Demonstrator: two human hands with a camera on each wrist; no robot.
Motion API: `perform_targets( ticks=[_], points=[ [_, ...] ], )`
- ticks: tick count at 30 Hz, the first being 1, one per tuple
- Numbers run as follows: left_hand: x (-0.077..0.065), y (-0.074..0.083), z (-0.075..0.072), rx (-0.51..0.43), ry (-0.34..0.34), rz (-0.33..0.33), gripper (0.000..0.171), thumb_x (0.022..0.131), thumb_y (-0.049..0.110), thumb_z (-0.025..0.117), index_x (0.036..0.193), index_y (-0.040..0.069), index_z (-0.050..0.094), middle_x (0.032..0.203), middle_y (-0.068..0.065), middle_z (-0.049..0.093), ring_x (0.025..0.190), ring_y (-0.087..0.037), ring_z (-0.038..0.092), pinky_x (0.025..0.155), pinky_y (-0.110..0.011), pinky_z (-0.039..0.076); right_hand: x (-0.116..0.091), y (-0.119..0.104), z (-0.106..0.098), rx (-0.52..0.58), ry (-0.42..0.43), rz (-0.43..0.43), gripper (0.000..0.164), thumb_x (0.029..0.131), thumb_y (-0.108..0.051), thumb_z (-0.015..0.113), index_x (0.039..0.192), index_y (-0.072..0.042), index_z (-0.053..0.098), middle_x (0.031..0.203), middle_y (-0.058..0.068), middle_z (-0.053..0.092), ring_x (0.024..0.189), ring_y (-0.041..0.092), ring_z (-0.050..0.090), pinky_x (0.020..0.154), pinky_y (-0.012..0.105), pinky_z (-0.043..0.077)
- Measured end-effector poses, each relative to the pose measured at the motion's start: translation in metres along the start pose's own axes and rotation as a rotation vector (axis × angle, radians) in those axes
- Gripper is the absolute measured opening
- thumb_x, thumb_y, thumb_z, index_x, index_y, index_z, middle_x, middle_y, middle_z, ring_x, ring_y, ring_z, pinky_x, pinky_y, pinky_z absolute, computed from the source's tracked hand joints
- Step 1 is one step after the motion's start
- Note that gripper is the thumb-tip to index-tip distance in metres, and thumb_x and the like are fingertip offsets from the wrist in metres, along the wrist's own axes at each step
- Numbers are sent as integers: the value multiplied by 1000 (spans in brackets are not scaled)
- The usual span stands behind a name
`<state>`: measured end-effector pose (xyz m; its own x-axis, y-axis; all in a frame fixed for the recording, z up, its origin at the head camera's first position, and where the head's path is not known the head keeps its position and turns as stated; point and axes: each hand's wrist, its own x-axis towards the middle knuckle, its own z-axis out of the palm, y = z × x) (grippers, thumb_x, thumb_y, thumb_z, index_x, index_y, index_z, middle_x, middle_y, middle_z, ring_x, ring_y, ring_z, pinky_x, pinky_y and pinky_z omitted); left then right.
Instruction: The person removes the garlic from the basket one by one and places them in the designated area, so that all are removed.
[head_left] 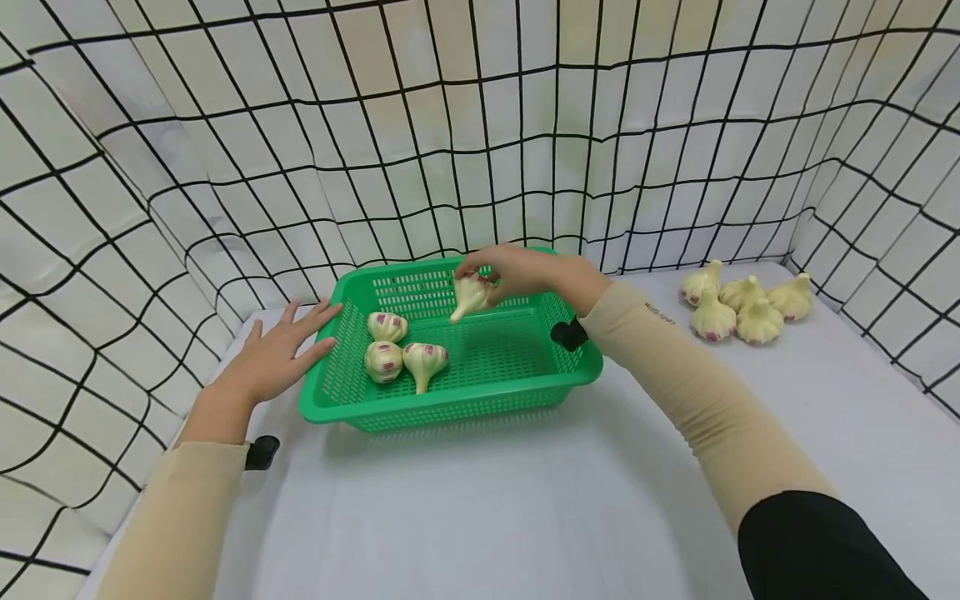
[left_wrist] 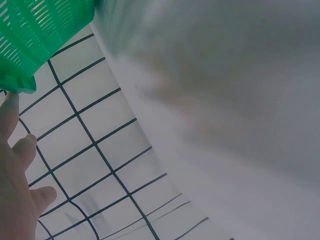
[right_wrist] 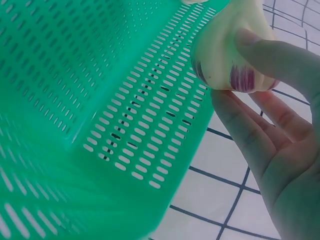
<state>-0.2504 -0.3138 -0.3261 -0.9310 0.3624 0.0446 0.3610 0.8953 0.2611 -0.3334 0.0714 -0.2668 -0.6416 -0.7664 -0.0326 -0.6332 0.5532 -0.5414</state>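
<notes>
A garlic bulb (head_left: 471, 296) with purple streaks is pinched between the thumb and fingers of my right hand (head_left: 517, 273), above the green plastic basket (head_left: 450, 390). The right wrist view shows the same garlic bulb (right_wrist: 232, 55) with the thumb across its side and fingers beneath. Inside the basket's left part lie three more bulbs: one garlic bulb (head_left: 387, 326) behind, another garlic bulb (head_left: 383, 362) in front, and a third garlic bulb (head_left: 425, 362) beside it with its stem toward me. My left hand (head_left: 281, 354) has its fingers spread, fingertips touching the basket's left rim.
Several garlic bulbs (head_left: 759, 320) sit in a cluster on the white table (head_left: 480, 508) at the right, near the corner. A black wire grid (head_left: 517, 154) over white cloth encloses the back and both sides.
</notes>
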Motion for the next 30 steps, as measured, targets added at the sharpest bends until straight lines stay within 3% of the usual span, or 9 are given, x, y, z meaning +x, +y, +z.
perform_targets(
  ticks=[13, 23, 30],
  points=[
    [-2, 1, -2, 2, 3, -1, 68, 108, 52, 40, 165, 19, 23, 169, -16, 17, 154, -47, -2, 112, -76, -10, -36, 4, -6, 108, 115, 16, 58, 92, -1, 75, 146, -11, 57, 145, 9, 54, 124, 31, 61, 94, 36, 56],
    [-2, 0, -2, 0, 4, -1, 68, 108, 52, 40, 165, 19, 23, 169, -16, 18, 154, -46, -2, 112, -76, -9, -61, 10, -7, 202, 204, -40, 57, 91, 2, 75, 144, -5, 57, 139, 13, 55, 121, 33, 64, 95, 35, 56],
    [-2, 1, -2, 2, 5, 0, 68, 108, 52, 39, 165, 19, 22, 169, -16, 18, 154, -47, -1, 112, -76, -9, -79, 12, -10, 234, 258, -23, 59, 89, 2, 78, 144, -5, 57, 140, 13, 55, 118, 33, 65, 95, 35, 56]
  ],
)
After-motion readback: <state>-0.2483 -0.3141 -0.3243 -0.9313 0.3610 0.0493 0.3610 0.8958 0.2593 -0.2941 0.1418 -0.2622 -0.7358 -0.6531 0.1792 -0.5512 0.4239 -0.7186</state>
